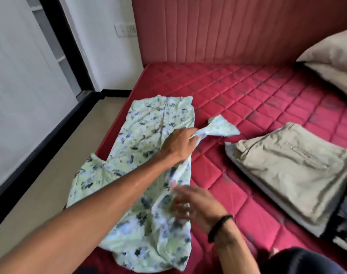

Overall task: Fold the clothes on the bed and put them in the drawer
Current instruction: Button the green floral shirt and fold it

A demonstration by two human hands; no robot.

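On bed (257, 99), left hand (177, 145) pinches floral garment's (141, 123) sleeve.

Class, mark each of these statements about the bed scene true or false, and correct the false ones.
1. The left hand grips a sleeve of the floral garment. True.
2. The floral garment is already folded into a neat square. False: it lies spread out lengthways.
3. Folded beige clothes lie on the mattress to the right. True.
4. The mattress is blue. False: it is red, quilted.
5. The right hand wears a dark wristband. True.
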